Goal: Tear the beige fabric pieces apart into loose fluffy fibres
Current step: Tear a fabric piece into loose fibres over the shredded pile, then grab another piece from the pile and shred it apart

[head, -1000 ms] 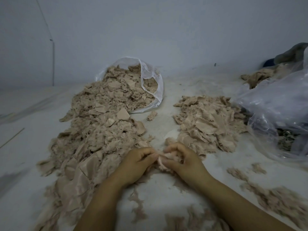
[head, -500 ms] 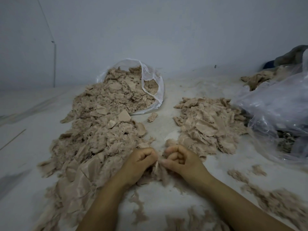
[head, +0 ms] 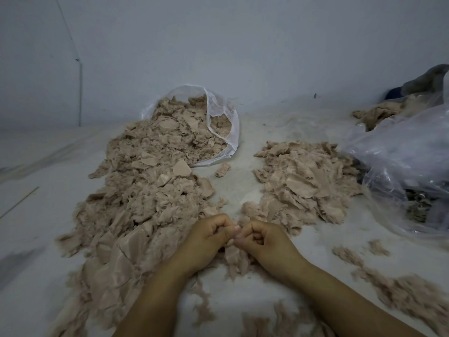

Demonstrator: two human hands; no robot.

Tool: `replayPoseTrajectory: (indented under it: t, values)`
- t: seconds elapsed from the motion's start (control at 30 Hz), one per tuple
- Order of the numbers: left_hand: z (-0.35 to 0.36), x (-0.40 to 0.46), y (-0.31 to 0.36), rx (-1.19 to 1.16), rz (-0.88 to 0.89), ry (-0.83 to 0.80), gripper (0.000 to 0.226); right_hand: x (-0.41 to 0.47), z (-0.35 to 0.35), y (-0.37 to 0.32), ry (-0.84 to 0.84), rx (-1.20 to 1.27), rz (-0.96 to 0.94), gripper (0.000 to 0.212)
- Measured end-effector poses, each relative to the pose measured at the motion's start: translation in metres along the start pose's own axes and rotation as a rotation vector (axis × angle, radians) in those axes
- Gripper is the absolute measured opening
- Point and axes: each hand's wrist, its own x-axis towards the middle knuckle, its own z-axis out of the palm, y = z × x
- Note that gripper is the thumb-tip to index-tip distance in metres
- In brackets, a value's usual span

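We sit at a pale floor (head: 255,171) with a plain grey-blue wall (head: 218,45) behind it. Our left hand (head: 206,242) and our right hand (head: 264,242) are curled up tight, with the fingertips meeting in the middle. Together they pinch one small beige piece of cloth (head: 237,260), and it hangs down between the two hands onto the floor.

To the left of our hands lies a big heap of beige cloth bits (head: 141,198). It runs away from us up to a clear bag (head: 218,117) that lies on its side, open, with more bits inside. Just past our right hand sits a smaller heap (head: 303,181). Farther to the right is a big crumpled plastic sheet (head: 401,156). Near our right arm, thin fluffy tufts (head: 408,295) lie spread on the floor. More fluff (head: 202,310) lies between our arms.
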Motion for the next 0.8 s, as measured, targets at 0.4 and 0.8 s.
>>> replayPoseTrajectory:
  t: [0.4, 0.8]
  values:
    - [-0.017, 0.003, -0.003, 0.045, 0.015, 0.404, 0.034, 0.004, -0.018, -0.006, 0.037, 0.384, 0.179, 0.011]
    - [0.007, 0.001, 0.003, 0.039, 0.059, 0.086, 0.038, 0.001, -0.006, -0.007, 0.028, 0.367, 0.115, 0.013]
